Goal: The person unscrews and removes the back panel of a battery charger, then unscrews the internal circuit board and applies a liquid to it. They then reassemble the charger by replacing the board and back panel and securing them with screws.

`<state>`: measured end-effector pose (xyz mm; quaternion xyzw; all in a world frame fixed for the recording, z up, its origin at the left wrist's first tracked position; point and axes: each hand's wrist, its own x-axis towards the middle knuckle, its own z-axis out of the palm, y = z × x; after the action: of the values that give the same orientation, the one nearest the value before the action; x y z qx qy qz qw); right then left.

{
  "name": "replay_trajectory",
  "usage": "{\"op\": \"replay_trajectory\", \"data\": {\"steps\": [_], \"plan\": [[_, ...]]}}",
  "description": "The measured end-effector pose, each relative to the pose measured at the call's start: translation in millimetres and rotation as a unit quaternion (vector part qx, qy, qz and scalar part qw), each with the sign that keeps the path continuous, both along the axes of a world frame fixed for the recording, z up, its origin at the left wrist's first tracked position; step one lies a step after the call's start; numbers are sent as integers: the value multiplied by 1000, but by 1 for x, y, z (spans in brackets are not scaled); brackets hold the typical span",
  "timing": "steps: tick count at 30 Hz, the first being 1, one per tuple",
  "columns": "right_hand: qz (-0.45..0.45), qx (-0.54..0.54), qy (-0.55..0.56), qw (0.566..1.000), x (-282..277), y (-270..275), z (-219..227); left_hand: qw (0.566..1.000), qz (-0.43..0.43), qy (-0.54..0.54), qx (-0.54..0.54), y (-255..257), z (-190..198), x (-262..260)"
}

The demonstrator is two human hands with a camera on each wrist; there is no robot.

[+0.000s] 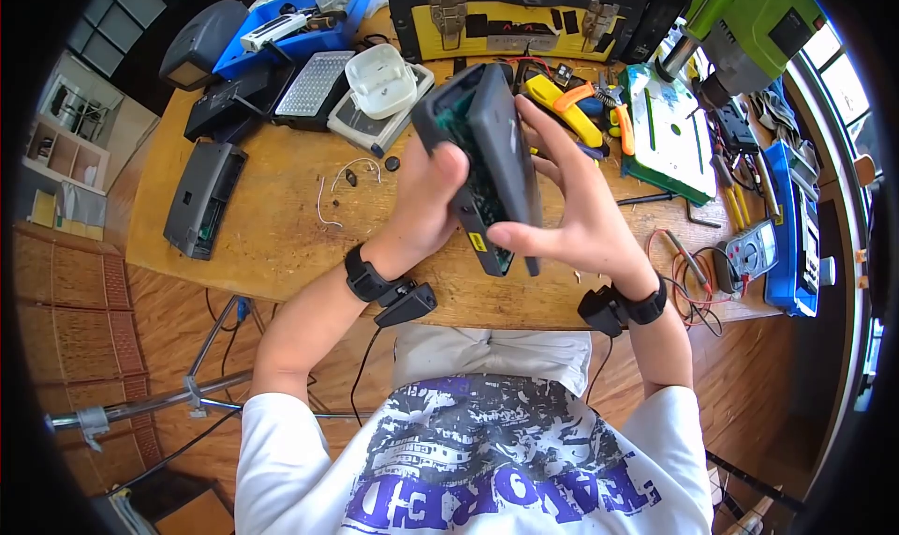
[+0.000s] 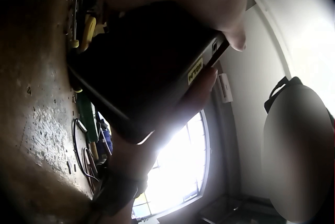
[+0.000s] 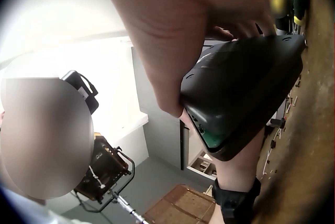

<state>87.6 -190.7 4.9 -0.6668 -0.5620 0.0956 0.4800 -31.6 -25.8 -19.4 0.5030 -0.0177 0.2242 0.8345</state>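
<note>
A black plastic casing (image 1: 506, 151) is held up above the table, its two halves parted in a wedge with green circuit board (image 1: 457, 127) showing between them. The left hand (image 1: 426, 193) grips the casing's left half, thumb over its edge. On the other half, the right hand (image 1: 576, 202) has its thumb at the near end and its fingers along the far side. A yellow label (image 2: 195, 71) marks the casing's end in the left wrist view. In the right wrist view the smooth shell (image 3: 246, 77) tilts, with board visible at its lower corner.
On the wooden table (image 1: 281, 245) a second dark casing (image 1: 204, 198) lies at left, near small loose parts and a white wire (image 1: 321, 202). A yellow-black toolbox (image 1: 515, 29) stands behind. Orange-handled pliers (image 1: 623, 129), a multimeter (image 1: 749, 254) and a blue tray (image 1: 791, 245) are at right.
</note>
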Motion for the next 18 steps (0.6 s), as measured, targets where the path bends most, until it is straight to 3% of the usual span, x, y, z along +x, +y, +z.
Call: {"op": "replay_trajectory", "data": {"steps": [2,4,6,7,8,10,12,14,18], "plan": [[26,38,189,981,3,-3,4,999,-15,-7,-34,2,6,-2],[12,83,171,982,10,-6,7,998,26,10,-63,6,12,1],[12,109,114,987,18,-11,16,996,-9,43,-81,13,26,0],[29,124,-51,991,26,-13,22,991,-44,75,-100,16,34,-3],[47,103,-150,982,27,-16,31,983,-59,116,-126,15,40,-6],[121,70,-177,974,20,-11,40,976,-119,146,-111,25,28,-2],[136,15,-221,966,9,-11,45,959,-136,213,-125,21,36,-5],[159,-54,-269,948,1,-11,54,949,-188,193,-164,26,21,-2],[171,-89,-332,923,-2,-11,66,953,-176,217,-114,23,25,-8]]}}
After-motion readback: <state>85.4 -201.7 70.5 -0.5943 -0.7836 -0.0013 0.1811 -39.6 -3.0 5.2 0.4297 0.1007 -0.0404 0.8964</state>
